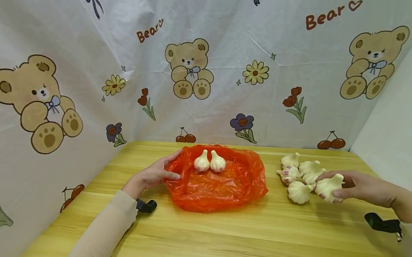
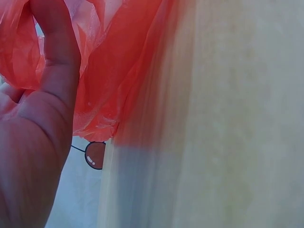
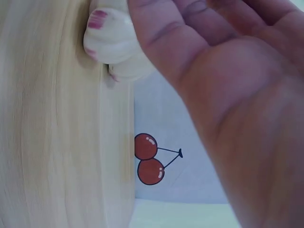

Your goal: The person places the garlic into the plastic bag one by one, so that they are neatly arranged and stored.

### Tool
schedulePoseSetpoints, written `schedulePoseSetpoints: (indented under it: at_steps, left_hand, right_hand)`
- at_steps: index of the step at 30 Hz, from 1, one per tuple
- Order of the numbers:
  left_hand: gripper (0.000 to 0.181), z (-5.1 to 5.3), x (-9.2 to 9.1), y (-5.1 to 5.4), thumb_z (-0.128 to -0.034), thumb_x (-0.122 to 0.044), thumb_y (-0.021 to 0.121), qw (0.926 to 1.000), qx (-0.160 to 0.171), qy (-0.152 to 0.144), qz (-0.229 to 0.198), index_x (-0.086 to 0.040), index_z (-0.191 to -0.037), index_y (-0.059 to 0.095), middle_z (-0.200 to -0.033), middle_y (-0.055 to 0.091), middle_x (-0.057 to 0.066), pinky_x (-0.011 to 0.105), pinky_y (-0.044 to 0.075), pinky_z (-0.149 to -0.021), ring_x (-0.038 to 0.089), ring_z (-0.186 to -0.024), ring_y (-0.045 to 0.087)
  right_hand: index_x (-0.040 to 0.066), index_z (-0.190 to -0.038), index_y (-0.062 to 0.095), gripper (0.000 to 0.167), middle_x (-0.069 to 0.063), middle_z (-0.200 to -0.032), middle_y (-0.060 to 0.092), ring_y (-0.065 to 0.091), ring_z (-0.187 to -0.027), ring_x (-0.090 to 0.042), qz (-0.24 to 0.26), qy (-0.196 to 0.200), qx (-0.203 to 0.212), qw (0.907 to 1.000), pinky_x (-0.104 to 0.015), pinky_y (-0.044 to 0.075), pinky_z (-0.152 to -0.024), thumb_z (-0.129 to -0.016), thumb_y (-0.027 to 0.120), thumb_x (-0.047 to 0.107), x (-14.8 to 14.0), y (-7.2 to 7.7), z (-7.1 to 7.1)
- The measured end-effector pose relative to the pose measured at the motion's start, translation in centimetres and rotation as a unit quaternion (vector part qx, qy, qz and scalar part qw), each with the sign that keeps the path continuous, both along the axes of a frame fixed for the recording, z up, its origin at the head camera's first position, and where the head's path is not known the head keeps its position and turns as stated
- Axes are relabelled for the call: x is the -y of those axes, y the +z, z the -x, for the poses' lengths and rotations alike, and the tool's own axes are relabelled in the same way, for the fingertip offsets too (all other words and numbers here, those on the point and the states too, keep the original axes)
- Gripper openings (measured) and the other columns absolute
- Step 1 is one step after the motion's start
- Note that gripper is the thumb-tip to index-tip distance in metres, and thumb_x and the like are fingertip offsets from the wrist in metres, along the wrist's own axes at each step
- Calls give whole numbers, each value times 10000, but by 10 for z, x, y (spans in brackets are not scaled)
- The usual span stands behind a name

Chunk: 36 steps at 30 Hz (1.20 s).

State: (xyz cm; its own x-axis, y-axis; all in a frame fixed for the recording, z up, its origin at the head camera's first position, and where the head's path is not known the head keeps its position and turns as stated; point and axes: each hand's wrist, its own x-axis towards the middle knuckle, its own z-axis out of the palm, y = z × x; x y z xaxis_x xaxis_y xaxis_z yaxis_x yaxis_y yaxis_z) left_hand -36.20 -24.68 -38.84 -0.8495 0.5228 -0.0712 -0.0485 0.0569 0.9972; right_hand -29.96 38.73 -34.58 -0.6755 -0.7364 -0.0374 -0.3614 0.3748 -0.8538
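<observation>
A red plastic bag [image 1: 215, 187] lies spread open on the table, its rim raised round the sides. Two garlic bulbs [image 1: 202, 161] sit side by side in it near the back. My left hand [image 1: 155, 174] grips the bag's left edge, thumb on the near side; in the left wrist view the thin red film [image 2: 118, 61] shows against the fingers. On the right, my right hand [image 1: 358, 188] holds a garlic bulb [image 1: 328, 187] between thumb and fingers, just beside a group of several garlic bulbs [image 1: 299, 192]. The fingertips are cut off in the right wrist view.
The wooden table [image 1: 217, 245] extends in front of the bag. Behind it hangs a white cloth [image 1: 214, 117] printed with bears and flowers, which also runs along the left. A plain white wall [image 1: 407, 123] stands at the right.
</observation>
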Motion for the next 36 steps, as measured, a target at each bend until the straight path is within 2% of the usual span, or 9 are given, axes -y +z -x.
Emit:
schedulePoseSetpoints:
  at_steps: [3,9,15,19,23,27,29,31,36]
  left_hand:
    - [1020,0,0,1,-900,47,730,10000,-16,-33,9,-375,-1652,184,-1713,211,61,449,563,-1025,391,-1504,353]
    - [1012,-1,0,1,-908,52,718,10000,-21,-58,-18,-369,-1654,178,-1713,211,62,440,567,-1021,399,-1504,349]
    - [1010,-3,0,1,-909,36,724,10000,-32,-68,7,-368,-1655,175,-1715,210,57,434,565,-1024,398,-1510,341]
    - [1008,-2,-1,1,-910,31,725,10000,-49,-59,21,-373,-1653,177,-1714,210,53,433,566,-1024,388,-1507,345]
    - [1003,-1,-1,2,-914,24,725,10000,-46,-16,68,-372,-1654,176,-1711,214,58,433,568,-1021,388,-1500,351]
    - [1000,0,-1,2,-916,36,715,10000,-45,16,83,-367,-1655,176,-1704,227,57,434,570,-1019,385,-1496,358]
    - [997,0,-1,2,-914,44,712,10000,-37,36,78,-371,-1653,185,-1698,241,48,433,570,-1018,381,-1494,363]
    - [989,0,0,1,-920,39,709,10000,-59,24,77,-368,-1653,185,-1698,240,58,436,569,-1019,388,-1490,367]
    - [990,0,-1,1,-917,6,730,9999,-106,-2,122,-375,-1652,186,-1707,223,65,427,569,-1023,386,-1491,365]
  right_hand:
    - [-35,-1488,409,442,4,-1053,702,661,-921,-189,200,128,31,9997,-324,578,-804,-1046,443,-37,1,1,1]
    - [-97,-1469,410,425,-12,-1019,679,624,-857,-222,440,332,-209,9983,-355,564,-730,-1045,407,-59,9,3,5]
    - [-9,-1358,531,332,6,-1033,695,652,-866,-174,478,327,-83,9983,-338,592,-750,-1059,391,-34,23,5,11]
    - [-26,-1292,543,271,19,-1005,674,631,-839,-199,457,344,-149,9983,-345,581,-734,-1072,385,-15,34,8,14]
    - [-38,-1224,549,212,15,-927,637,608,-807,-238,113,-81,-414,9990,-341,548,-712,-1089,411,49,46,12,14]
    - [-9,-1175,557,185,1,-950,623,621,-854,-170,-182,-653,-643,9956,-292,548,-744,-1095,444,114,55,17,12]
    - [-8,-1188,548,189,-6,-964,618,616,-868,-160,-140,-747,-691,9947,-282,549,-754,-1098,443,121,58,20,11]
    - [-19,-1209,550,197,-24,-975,633,627,-867,-182,-14,-659,-848,9942,-294,568,-755,-1097,433,94,61,23,12]
    - [2,-1065,558,152,-45,-937,634,644,-835,-228,37,-624,-1083,9922,-328,573,-737,-1095,446,102,73,32,15]
